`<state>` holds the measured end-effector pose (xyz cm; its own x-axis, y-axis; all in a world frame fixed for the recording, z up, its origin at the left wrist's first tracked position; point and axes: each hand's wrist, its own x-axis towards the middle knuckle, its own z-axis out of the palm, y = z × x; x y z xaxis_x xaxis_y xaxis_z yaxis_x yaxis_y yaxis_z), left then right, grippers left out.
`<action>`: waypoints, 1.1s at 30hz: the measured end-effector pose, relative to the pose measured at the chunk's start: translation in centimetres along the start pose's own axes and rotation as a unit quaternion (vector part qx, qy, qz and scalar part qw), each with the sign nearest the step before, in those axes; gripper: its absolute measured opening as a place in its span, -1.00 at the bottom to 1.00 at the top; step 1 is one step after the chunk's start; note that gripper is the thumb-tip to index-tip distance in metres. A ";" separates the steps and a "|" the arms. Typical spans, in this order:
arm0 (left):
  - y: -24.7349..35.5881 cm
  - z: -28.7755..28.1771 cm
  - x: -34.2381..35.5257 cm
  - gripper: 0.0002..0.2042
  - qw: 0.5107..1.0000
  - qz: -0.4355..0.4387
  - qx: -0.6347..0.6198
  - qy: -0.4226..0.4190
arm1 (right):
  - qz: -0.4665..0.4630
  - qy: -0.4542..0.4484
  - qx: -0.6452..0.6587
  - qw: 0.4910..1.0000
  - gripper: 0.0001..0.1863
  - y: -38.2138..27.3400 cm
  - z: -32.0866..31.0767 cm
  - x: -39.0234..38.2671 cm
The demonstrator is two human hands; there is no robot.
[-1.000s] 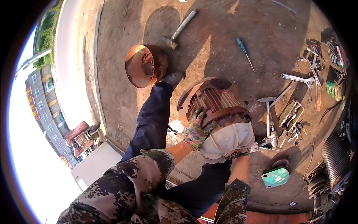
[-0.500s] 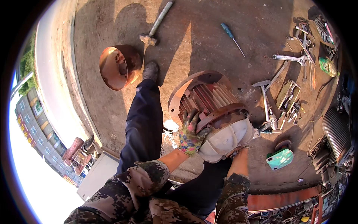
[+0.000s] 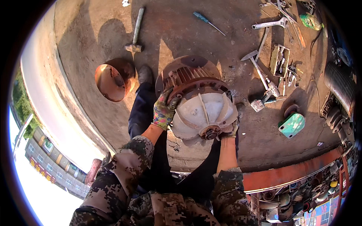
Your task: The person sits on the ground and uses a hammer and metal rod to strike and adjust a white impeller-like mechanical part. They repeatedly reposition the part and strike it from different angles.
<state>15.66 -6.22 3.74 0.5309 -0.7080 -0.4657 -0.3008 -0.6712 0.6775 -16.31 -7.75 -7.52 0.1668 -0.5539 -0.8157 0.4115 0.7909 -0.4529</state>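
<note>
A rusty finned electric motor [image 3: 190,73] lies between my legs, with a whitish ribbed end piece [image 3: 194,113] on its near end and a round dark hub [image 3: 209,132] at the bottom of that piece. My left hand [image 3: 164,111], in a floral glove, grips the rusty flange at the upper left of the end piece, fingers curled over it. My right hand [image 3: 229,132], gloved and partly hidden, holds the lower right of the end piece beside the hub. A rusty cylindrical cover [image 3: 111,81] rests to the left, beside my left shoe.
A sledgehammer [image 3: 136,30] and blue screwdriver [image 3: 207,20] lie ahead. Wrenches [image 3: 270,24], a hammer [image 3: 256,67], a power tool [image 3: 258,105], a toolbox [image 3: 277,60], a green plate [image 3: 292,125] and a coil [image 3: 337,83] lie right. An orange beam [image 3: 286,165] borders scrap parts behind; a road runs left.
The view has swung. The motor has shifted, so its ribbed end piece and hub now face me more squarely. Both hands stay on it, my left hand higher in the frame.
</note>
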 end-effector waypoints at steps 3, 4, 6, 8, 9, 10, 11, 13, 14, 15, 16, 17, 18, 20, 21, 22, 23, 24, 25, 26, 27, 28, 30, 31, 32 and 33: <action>-2.7 -1.8 0.6 -0.56 0.997 -0.025 -0.069 -0.007 | 0.051 0.052 0.195 0.978 -0.39 1.6 1.8 -1.8; -3.2 -2.1 0.8 -0.56 0.997 -0.021 -0.077 -0.007 | 0.040 0.041 0.188 0.980 -0.39 2.3 1.8 -2.1; -4.3 -2.9 1.3 -0.56 0.999 -0.033 -0.031 -0.018 | 0.022 0.073 0.160 0.984 -0.40 2.6 2.9 -3.0; -5.1 -4.2 1.8 -0.58 0.998 -0.065 0.000 -0.022 | 0.053 0.189 0.185 0.963 -0.39 2.1 5.8 -3.8; -6.8 -4.5 1.7 -0.58 0.998 -0.059 -0.030 -0.017 | 0.035 0.150 0.222 0.963 -0.41 1.9 7.5 -4.7; -8.8 -4.5 2.1 -0.58 0.997 -0.047 -0.061 -0.014 | 0.013 0.142 0.217 0.966 -0.42 1.9 8.3 -4.7; -9.9 -4.3 2.9 -0.57 0.995 -0.048 -0.087 -0.020 | -0.008 0.138 0.214 0.967 -0.43 2.1 8.7 -4.8; -9.3 -5.2 2.6 -0.56 0.988 -0.069 -0.136 -0.035 | -0.029 0.139 0.185 0.972 -0.44 2.8 9.7 -6.6; -9.0 -5.9 2.6 -0.53 0.976 -0.071 -0.193 -0.072 | -0.043 0.145 0.173 0.973 -0.42 3.1 10.1 -7.2; -8.5 -6.6 3.1 -0.51 0.984 -0.060 -0.128 -0.108 | -0.062 0.142 0.165 0.974 -0.41 3.2 10.5 -6.8; -8.0 -7.3 3.6 -0.48 0.987 -0.049 -0.062 -0.143 | -0.080 0.139 0.157 0.974 -0.39 3.2 10.9 -6.4; -7.4 -8.0 3.8 -0.46 0.974 -0.118 -0.094 -0.170 | -0.064 0.147 0.178 0.971 -0.34 3.0 11.0 -6.5; -4.9 -8.8 3.6 -0.44 0.954 -0.188 -0.123 -0.199 | -0.072 0.156 0.169 0.971 -0.34 3.4 11.2 -6.7; -5.5 -9.5 1.7 -0.41 0.820 -0.303 -0.469 -0.124 | -0.089 0.166 0.150 0.971 -0.33 4.0 12.0 -6.6; -3.9 -8.7 0.5 -0.42 0.881 -0.250 -0.396 -0.063 | -0.115 0.156 0.139 0.971 -0.35 4.6 11.5 -6.6; -2.0 -7.6 -1.1 -0.44 0.929 -0.195 -0.315 0.002 | -0.119 0.169 0.141 0.968 -0.37 5.0 11.8 -6.8; -1.0 -7.0 -2.3 -0.45 0.969 -0.133 -0.205 0.021 | -0.125 0.182 0.139 0.965 -0.38 5.4 12.0 -6.9; -0.6 -6.8 -2.8 -0.46 0.993 -0.066 -0.092 0.042 | -0.129 0.191 0.139 0.963 -0.40 5.4 12.6 -6.8; -0.7 -6.7 -2.9 -0.45 0.997 -0.046 -0.008 0.066 | -0.133 0.192 0.129 0.964 -0.41 5.4 13.2 -6.7; -0.7 -6.8 -2.7 -0.47 0.996 -0.058 -0.019 0.071 | -0.138 0.194 0.119 0.964 -0.42 5.4 13.7 -6.7; -0.3 -6.6 -2.4 -0.49 0.994 -0.072 -0.035 0.076 | -0.144 0.196 0.105 0.964 -0.43 5.3 13.9 -6.8; 0.1 -6.4 -2.3 -0.50 0.992 -0.085 -0.050 0.081 | -0.104 0.198 0.170 0.960 -0.43 5.0 13.8 -6.8; -0.1 -5.9 -2.4 -0.55 0.989 -0.084 -0.044 0.113 | -0.020 0.196 0.295 0.935 -0.44 3.9 14.4 -6.9; -0.8 -6.3 -2.5 -0.55 0.989 -0.076 -0.035 0.119 | -0.002 0.175 0.327 0.929 -0.46 3.6 15.4 -7.0; -0.4 -6.0 -2.5 -0.55 0.991 -0.069 -0.033 0.113 | -0.076 0.210 0.222 0.949 -0.47 4.6 14.6 -6.8; -0.1 -5.8 -2.4 -0.56 0.993 -0.065 -0.026 0.098 | -0.148 0.242 0.111 0.953 -0.47 5.8 14.0 -6.6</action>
<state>19.04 -3.18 8.08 0.7081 -0.5563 -0.4350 -0.1816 -0.7387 0.6491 -2.51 -3.10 0.25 -0.3955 -0.5172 -0.7590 0.5642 0.5153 -0.6451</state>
